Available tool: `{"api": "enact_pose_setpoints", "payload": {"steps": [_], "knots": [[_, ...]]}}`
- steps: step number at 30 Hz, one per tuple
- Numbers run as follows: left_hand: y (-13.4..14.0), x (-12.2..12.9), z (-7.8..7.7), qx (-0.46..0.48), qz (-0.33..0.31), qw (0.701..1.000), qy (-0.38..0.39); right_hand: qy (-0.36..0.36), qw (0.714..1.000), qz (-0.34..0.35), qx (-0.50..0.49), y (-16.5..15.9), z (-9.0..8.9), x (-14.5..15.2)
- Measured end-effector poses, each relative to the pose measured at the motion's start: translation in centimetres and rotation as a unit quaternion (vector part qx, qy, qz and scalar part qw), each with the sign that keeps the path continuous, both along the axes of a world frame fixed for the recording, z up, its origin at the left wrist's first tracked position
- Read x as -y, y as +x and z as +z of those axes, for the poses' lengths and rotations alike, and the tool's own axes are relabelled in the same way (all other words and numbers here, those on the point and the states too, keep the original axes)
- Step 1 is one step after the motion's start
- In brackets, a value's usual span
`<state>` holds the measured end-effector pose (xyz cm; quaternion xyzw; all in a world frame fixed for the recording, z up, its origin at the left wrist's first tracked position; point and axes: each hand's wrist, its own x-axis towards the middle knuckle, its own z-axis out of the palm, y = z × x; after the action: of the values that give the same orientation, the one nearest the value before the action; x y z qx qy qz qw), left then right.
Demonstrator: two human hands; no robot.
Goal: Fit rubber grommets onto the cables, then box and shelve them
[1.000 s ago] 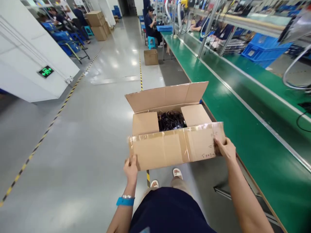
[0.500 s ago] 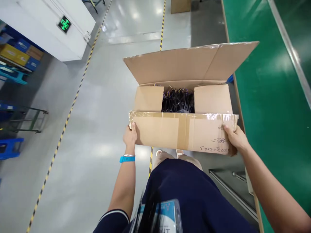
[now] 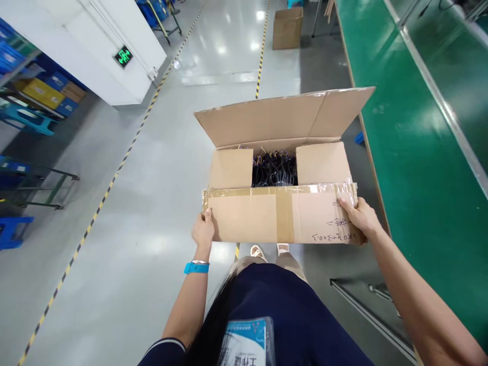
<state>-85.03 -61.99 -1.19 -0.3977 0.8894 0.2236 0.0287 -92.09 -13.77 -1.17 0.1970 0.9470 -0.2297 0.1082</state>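
Observation:
In front of my body is an open cardboard box (image 3: 247, 216), held up above the floor. Its far flap (image 3: 274, 119) stands raised, and the two side flaps lie folded partly over the opening. Between them shows a bundle of dark cables (image 3: 275, 170) with small coloured ends. My left hand (image 3: 203, 229) grips the box's left end, thumb on the near face. At the right end my right hand (image 3: 360, 216) clasps it the same way, beside handwritten marks. The fingers beneath or behind the cardboard are hidden.
A long green-topped table (image 3: 412, 168) runs along my right side. Ahead on the floor stands another cardboard box (image 3: 287, 29). To the left are a white pillar (image 3: 102, 56), a wheeled cart frame (image 3: 49, 188) and a blue stool (image 3: 14, 231). Striped tape (image 3: 114, 178) marks the floor.
The box and both hands sit slightly lower and further left in view. More of the floor box ahead and the table's far part has come into sight. Both hands keep their hold.

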Motion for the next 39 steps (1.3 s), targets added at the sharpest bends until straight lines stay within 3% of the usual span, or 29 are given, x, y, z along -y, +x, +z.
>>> {"api": "enact_pose_setpoints", "payload": {"steps": [6, 12, 16, 22, 26, 30, 34, 37, 39], "knots": [[6.8, 0.6, 0.1, 0.018, 0.064, 0.998, 0.016, -0.021, 0.998, 0.056, 0.020, -3.2, 0.0, 3.1], [13.9, -1.5, -0.8, 0.012, 0.177, 0.984, 0.033, -0.029, 0.985, 0.165, 0.032, -8.8, 0.0, 7.9], [17.5, -3.1, -0.9, 0.002, 0.289, 0.956, 0.047, -0.025, 0.963, 0.267, 0.039, -12.5, 0.0, 13.2], [22.5, -4.6, -0.1, -0.033, 0.456, 0.886, 0.070, -0.019, 0.904, 0.425, 0.047, -15.4, -0.1, 24.3], [25.5, -5.3, -0.6, -0.074, 0.547, 0.831, 0.065, -0.010, 0.866, 0.498, 0.048, -14.6, -0.1, 31.7], [28.5, -5.0, -1.4, -0.120, 0.633, 0.764, 0.041, 0.007, 0.828, 0.557, 0.061, -11.5, 0.7, 38.2], [32.2, -4.1, -2.0, -0.173, 0.685, 0.707, 0.031, 0.034, 0.798, 0.601, 0.041, -7.1, 1.7, 42.6], [35.3, -3.2, -2.7, -0.216, 0.701, 0.679, 0.023, 0.050, 0.773, 0.632, 0.012, -4.1, 1.7, 44.9], [37.2, -2.6, -3.3, -0.243, 0.703, 0.668, 0.011, 0.064, 0.739, 0.670, -0.008, -2.4, 1.4, 47.0]]}}
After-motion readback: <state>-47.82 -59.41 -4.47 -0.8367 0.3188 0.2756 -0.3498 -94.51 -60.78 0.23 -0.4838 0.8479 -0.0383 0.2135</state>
